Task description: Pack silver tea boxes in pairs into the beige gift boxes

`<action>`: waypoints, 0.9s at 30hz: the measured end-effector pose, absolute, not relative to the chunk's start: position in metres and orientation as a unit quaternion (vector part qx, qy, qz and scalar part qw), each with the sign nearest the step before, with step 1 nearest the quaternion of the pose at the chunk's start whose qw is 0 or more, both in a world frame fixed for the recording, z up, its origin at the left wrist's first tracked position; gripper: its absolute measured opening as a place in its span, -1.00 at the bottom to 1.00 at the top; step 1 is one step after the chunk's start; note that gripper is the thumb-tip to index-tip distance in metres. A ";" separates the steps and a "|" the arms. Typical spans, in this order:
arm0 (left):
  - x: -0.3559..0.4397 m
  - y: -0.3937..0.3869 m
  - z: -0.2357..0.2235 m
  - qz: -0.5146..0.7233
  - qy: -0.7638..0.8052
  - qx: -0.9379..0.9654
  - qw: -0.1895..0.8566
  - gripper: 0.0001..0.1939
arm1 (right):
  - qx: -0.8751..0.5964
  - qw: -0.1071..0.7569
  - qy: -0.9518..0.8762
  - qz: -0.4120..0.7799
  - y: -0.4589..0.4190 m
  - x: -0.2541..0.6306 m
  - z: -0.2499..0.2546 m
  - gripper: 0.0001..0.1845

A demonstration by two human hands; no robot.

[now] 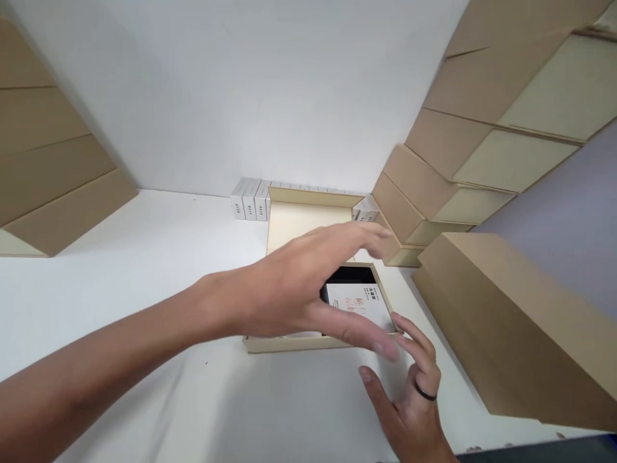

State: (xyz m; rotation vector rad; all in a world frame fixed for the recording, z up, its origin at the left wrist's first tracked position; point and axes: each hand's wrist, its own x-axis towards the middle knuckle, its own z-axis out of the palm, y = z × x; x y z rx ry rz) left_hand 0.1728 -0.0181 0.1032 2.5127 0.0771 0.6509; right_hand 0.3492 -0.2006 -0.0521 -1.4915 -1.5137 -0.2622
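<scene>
An open cream gift box lies on the white table, its lid folded back away from me. Inside, a white printed box with dark and reddish lettering sits in the right part, beside a black inner area. My left hand hangs over the gift box, thumb and fingers apart, and hides much of its left part. Near the box's front right corner is my right hand, wearing a dark ring. Its fingers are spread, with the fingertips at the box edge, and nothing is held in it.
Behind the lid, a row of small white boxes lines the wall. Brown and cream boxes are stacked along the right, with a larger brown box closer to me. Another brown stack rises at the left.
</scene>
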 end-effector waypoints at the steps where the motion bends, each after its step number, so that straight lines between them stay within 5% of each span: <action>1: 0.166 -0.019 0.102 0.273 0.036 0.929 0.249 -0.52 | -0.613 0.465 -0.625 -0.129 -0.202 0.350 -0.046 -0.50; 4: 0.144 -0.022 0.082 0.293 0.089 0.934 0.183 -0.63 | -0.614 0.389 -0.674 -0.130 -0.197 0.358 -0.018 -0.64; 8: 0.132 -0.021 0.054 0.094 0.118 0.981 0.124 -0.27 | -0.639 0.202 -0.737 0.084 -0.159 0.368 0.027 -0.47; 13: 0.146 -0.008 0.057 -0.033 0.150 0.978 0.138 -0.33 | -0.611 -0.014 -0.760 0.222 -0.104 0.366 0.059 -0.17; 21: 0.177 0.009 0.081 -0.184 0.198 0.945 0.183 -0.12 | -0.592 -0.088 -0.771 0.216 -0.090 0.365 0.066 -0.05; 27: 0.191 0.012 0.087 -0.248 0.214 0.926 0.190 0.18 | -0.575 -0.153 -0.784 0.176 -0.086 0.351 0.070 -0.17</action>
